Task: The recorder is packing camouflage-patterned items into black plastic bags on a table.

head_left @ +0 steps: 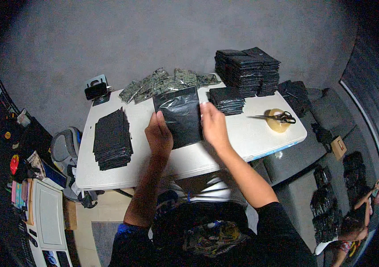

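My left hand (159, 133) and right hand (213, 125) grip the side edges of a black packet (179, 120) between them, over the table (247, 133). Left of my left hand lies a black stack (110, 140); right of my right, scissors (286, 117) on a tape roll (278, 126).

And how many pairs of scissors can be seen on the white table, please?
1: the black-handled scissors lie across the yellowish tape roll, near the right end of the white table. Others may be hidden.
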The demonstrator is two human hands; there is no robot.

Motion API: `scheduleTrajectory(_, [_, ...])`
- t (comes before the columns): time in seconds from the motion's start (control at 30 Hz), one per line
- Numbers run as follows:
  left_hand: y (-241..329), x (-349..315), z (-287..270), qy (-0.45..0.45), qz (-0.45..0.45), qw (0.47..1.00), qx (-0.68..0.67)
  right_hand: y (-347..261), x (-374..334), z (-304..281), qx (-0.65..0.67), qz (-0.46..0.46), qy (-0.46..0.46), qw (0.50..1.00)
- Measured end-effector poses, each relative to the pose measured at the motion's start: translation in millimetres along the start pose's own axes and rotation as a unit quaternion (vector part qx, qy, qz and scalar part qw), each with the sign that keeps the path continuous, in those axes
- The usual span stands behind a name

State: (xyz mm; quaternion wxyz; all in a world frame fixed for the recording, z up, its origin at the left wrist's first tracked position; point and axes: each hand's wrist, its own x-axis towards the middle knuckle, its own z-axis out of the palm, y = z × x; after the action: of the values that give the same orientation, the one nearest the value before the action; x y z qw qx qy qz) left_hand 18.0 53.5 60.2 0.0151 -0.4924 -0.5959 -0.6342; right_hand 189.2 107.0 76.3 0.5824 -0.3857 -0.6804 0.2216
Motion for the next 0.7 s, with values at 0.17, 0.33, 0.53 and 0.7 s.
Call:
scheduleTrajectory(0.17, [-10, 2, 0, 0.009, 0.007, 0.998, -0.070, -19, -4, -8, -0.119, 0.022, -0.060, 0.991])
scheduleTrajectory(0.33, [-18, 0, 2, 0.029, 0.038, 0.989, -0.139, -8, -8, -4, -0.045, 0.013, -0.009, 0.999])
scheduleTrajectory(0.53, [-10, -2, 1, 0.004, 0.055, 0.993, -0.105, -16, -12, -6, -0.122, -0.010, -0.055, 0.991])
scheduleTrajectory(0.7, [-20, 1, 0, -0.020, -0.008, 0.987, -0.161, -10, -8, -9, -0.061, 0.051, -0.061, 0.995])
